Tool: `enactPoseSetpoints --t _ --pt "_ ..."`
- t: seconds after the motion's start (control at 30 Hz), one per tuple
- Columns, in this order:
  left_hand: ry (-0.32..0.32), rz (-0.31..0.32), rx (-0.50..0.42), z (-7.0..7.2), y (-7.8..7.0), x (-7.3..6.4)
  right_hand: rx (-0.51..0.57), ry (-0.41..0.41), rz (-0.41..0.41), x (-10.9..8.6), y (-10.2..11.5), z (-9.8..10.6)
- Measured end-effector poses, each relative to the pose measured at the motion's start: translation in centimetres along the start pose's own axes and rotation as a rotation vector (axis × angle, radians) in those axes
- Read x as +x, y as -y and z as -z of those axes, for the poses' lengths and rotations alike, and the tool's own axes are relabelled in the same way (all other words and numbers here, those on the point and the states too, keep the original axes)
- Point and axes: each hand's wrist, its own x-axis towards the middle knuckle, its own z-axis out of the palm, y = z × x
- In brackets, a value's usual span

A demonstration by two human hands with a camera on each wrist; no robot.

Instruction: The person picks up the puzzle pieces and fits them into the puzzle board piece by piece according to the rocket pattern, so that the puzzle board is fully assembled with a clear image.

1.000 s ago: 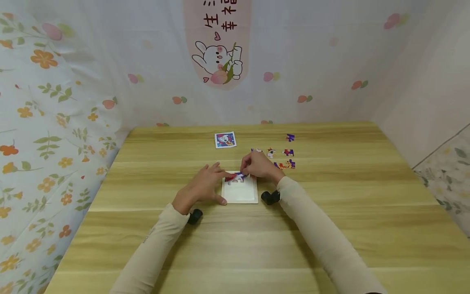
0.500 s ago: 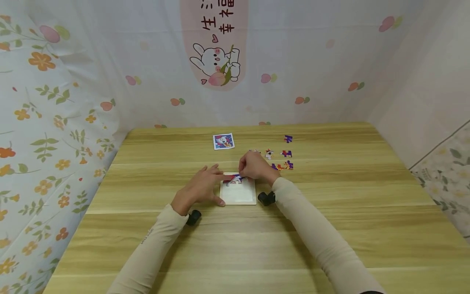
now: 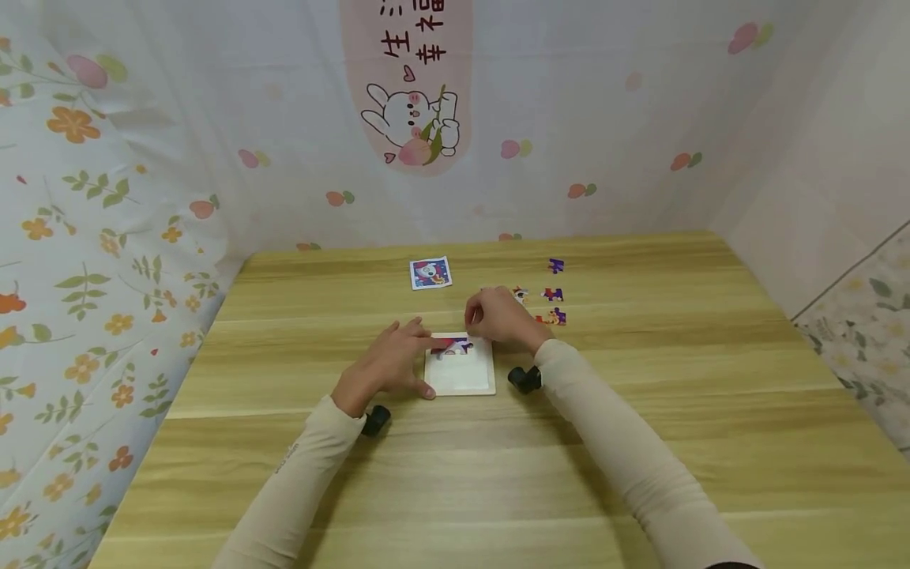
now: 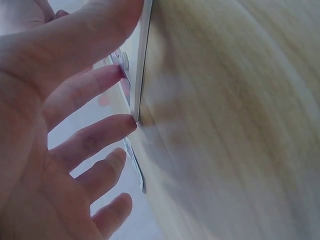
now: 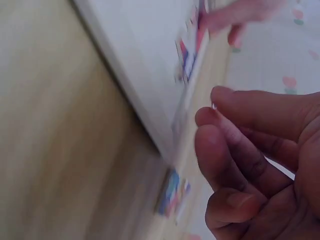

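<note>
A white square puzzle tray (image 3: 460, 379) lies flat, with joined red and purple puzzle pieces (image 3: 455, 348) along its far edge. My left hand (image 3: 387, 359) rests at the tray's left side. Its index fingertip lies on the pieces and its thumb is at the near left corner, with the other fingers spread, as the left wrist view also shows. My right hand (image 3: 498, 316) is over the tray's far right corner. In the right wrist view its thumb and index fingertips (image 5: 207, 116) pinch a puzzle piece (image 5: 214, 106), of which only a tiny sliver shows.
Several loose puzzle pieces (image 3: 553, 295) lie beyond the right hand, partly hidden by it. A small reference picture card (image 3: 430, 273) lies farther back on the wooden table (image 3: 327, 316). Patterned curtains (image 3: 298, 142) hang behind and at the sides.
My right hand has lifted slightly away from the joined pieces, toward the tray's far edge. It now hides a loose piece that showed before. The left hand stays in place.
</note>
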Motion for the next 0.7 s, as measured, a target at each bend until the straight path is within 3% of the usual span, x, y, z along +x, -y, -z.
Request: enactPoseSetpoints --t 0.17,0.4,0.57,0.7 --pt "-0.011 -0.005 -0.004 -0.1 0.1 -0.2 0.100 -0.016 0.012 -0.1 -1.5 1.5" --pt "-0.004 0.006 0.023 0.2 0.3 -0.2 0.256 -0.060 -0.083 0.4 -4.1 4.0" --pt "-0.002 -0.006 0.013 0.2 0.1 -0.2 0.139 -0.214 -0.164 0.5 -6.7 5.9" --pt "-0.011 -0.010 -0.001 0.2 -0.1 -0.2 0.070 -0.281 -0.248 0.3 -9.2 7.4"
